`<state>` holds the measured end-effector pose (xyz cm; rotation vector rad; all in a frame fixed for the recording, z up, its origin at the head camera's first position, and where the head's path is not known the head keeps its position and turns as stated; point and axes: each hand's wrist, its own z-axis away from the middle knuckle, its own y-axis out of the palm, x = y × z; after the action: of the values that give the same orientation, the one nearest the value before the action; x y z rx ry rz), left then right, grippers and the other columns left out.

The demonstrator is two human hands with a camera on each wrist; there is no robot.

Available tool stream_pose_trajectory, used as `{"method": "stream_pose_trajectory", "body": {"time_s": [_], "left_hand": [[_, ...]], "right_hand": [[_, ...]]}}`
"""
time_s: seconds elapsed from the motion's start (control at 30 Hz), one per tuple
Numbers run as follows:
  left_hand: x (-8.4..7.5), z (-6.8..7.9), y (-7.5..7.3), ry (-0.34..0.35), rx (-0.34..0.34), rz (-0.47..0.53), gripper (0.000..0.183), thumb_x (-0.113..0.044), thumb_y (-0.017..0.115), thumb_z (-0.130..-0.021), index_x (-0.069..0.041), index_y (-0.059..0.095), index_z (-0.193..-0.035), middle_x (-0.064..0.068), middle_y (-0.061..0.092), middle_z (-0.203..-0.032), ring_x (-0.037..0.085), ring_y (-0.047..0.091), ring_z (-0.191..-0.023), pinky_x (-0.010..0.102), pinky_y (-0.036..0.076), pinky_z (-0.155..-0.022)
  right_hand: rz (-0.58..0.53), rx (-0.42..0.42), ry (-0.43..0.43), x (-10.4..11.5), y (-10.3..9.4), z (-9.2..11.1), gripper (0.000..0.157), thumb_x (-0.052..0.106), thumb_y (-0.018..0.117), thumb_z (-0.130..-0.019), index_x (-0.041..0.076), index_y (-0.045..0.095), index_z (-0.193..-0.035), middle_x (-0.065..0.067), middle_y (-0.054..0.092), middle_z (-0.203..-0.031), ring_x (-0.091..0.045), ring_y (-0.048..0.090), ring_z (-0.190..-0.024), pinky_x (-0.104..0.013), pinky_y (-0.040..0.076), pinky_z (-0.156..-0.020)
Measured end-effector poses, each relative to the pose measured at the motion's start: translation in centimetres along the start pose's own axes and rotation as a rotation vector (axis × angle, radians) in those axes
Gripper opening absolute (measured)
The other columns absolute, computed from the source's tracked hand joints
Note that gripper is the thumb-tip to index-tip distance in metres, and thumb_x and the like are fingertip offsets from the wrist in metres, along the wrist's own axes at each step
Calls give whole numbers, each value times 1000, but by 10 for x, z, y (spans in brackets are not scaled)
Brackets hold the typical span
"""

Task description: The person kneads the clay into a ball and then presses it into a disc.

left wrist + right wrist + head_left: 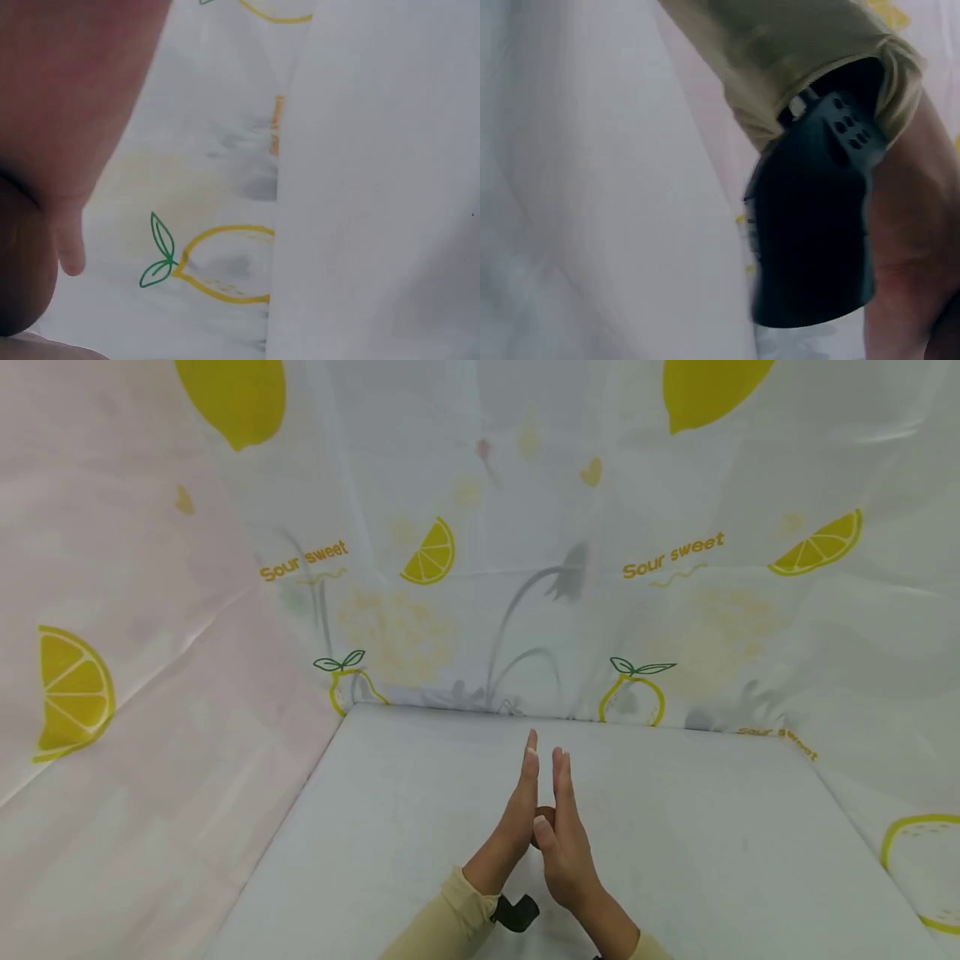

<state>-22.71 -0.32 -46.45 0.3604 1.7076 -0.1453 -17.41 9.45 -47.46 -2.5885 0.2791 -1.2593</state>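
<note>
In the head view my two hands stand upright near the bottom centre, palms facing and fingers straight, pointing away from me. Between the palms is a brown ball [547,814], partly covered. My left hand [517,810] presses on its left side, my right hand [567,852] on its right. The right thumb lies across the near side of the ball. Close up in the left wrist view, the brown ball [26,262] appears at the left edge below the right hand [97,97]. The right wrist view catches my left wrist and only a dark sliver of the ball.
A white table [420,768] lies beneath the hands. Lemon-printed cloth [525,635] rises at its back and both sides. A black wrist camera [814,225] is strapped below the left sleeve [780,52].
</note>
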Motion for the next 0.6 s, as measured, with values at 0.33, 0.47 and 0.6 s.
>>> {"method": "stream_pose_trajectory", "body": {"time_s": [0.33,0.47,0.6], "left_hand": [[4,13,14,-24,137,61,75,-61,9,-106,-16,-5,-164,2,-7,-171,24,-11,-155,59,-5,-121],[1,15,14,-1,201,84,79,-65,7,-104,-16,-9,-164,4,-8,-171,23,-10,-155,57,-3,-122],[-3,17,11,31,260,93,81,-68,4,-102,-17,-12,-163,3,-10,-170,21,-11,-155,56,-2,-122]], "right_hand": [[-18,-58,-39,0,-21,-29,65,30,29,-111,9,-4,-164,-19,6,-169,-24,4,-156,-20,6,-121],[-94,-51,83,-8,-29,-36,63,23,28,-110,14,-3,-164,-7,2,-171,-21,0,-156,-23,5,-121],[-132,-47,142,-17,-33,-37,61,26,26,-111,16,-3,-165,-4,2,-171,-21,0,-156,-35,3,-123]]}}
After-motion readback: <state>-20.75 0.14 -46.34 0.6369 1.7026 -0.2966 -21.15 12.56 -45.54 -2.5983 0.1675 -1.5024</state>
